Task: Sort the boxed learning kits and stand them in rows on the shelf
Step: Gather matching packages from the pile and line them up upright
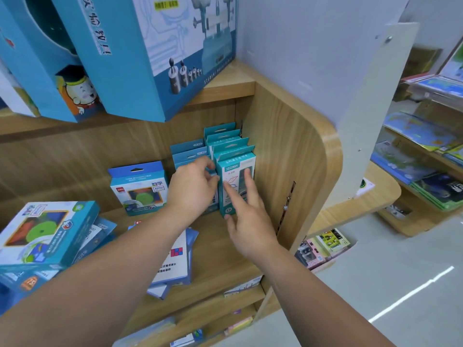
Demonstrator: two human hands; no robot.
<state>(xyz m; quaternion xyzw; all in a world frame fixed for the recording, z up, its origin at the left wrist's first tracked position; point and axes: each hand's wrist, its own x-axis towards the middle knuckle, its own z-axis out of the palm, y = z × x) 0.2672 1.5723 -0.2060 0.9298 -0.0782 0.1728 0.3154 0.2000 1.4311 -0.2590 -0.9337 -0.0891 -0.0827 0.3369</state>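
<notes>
Fingers [246, 175] of my right hand [250, 229] lie spread on the front kit [235, 186]; my left hand [193, 189] pinches its neighbour, so I press both rows flush.

Rounded wooden shelving [288, 151], pale wall [313, 46], greyish floor [375, 284] (possibly tiled).

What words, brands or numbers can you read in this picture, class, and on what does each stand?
"S-335": front teal box under the right hand.
"deli", red logo: standing box with the green disc.
"25": orange badge on the lower-left box.
Chinese print on the large upper box and elsewhere: too blurred.
</notes>
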